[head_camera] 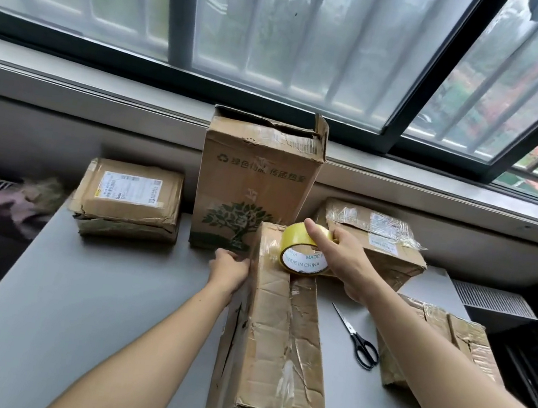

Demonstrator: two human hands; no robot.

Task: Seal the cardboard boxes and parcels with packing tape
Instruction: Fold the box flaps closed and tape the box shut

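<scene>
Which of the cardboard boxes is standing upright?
The tall box with the green tree print, at the back. All the others lie flat on the table.

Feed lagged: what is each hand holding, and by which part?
Right hand pinches the tape roll across its outer band. Left hand holds the long box at its far left edge.

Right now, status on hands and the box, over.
Right hand grips tape roll at far end of long box. Left hand holds its left side. Scissors lie clear, right of box.
</scene>
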